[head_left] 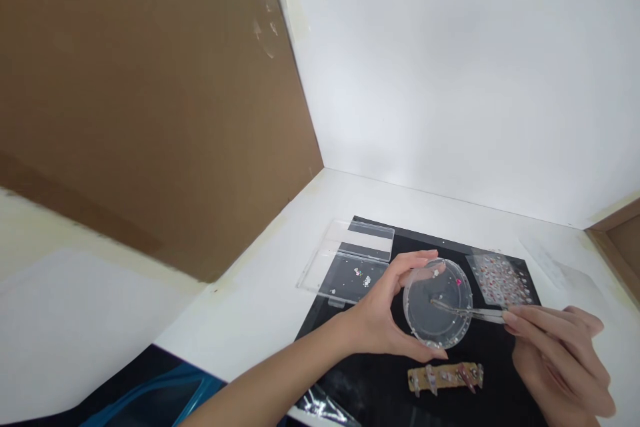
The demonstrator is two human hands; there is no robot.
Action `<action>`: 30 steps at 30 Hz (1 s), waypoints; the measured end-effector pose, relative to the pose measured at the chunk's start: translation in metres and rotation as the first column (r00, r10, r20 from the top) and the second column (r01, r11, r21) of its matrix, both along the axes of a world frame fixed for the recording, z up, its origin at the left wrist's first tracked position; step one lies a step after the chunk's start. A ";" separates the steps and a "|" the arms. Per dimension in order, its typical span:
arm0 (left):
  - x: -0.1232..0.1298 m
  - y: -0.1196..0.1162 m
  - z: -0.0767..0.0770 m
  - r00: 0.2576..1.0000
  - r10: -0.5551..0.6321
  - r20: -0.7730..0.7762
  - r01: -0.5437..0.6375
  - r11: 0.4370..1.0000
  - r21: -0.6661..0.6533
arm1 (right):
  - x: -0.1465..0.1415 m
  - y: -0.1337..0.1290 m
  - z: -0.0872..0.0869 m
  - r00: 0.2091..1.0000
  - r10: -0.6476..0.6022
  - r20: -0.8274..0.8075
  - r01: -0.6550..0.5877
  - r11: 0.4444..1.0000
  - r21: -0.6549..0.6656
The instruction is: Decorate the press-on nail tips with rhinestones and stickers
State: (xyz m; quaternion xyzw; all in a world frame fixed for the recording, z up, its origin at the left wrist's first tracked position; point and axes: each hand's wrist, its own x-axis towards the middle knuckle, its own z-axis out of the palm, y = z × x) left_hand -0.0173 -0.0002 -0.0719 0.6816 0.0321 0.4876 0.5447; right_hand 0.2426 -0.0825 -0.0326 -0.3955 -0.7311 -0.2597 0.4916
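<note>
Clear plastic dish (425,320) gripped at its rim by curled left-hand fingers (400,267); right-hand fingers (535,323) pinch steel tweezers (475,313) firmly. Tilting could spill the small gems (459,282).

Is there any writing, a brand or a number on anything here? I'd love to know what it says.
Nothing can be read: the patterned sheet has only marks too small to make out, and no lettering shows on the clear round dish, the tweezers, the clear plastic box or the tan strip.
</note>
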 end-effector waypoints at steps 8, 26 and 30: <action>-0.001 0.000 0.000 1.000 0.011 -0.010 -0.011 1.000 0.004 | 0.001 -0.001 -0.002 0.999 -0.007 0.032 0.008 1.000 -0.007; 0.009 0.003 -0.012 0.963 0.249 0.106 -0.264 0.948 0.175 | -0.014 -0.004 0.002 0.999 -0.037 0.016 0.038 0.998 -0.057; 0.008 0.002 -0.010 0.968 0.244 0.061 -0.250 0.958 0.137 | -0.017 -0.003 0.005 1.000 -0.026 0.005 0.026 0.997 -0.074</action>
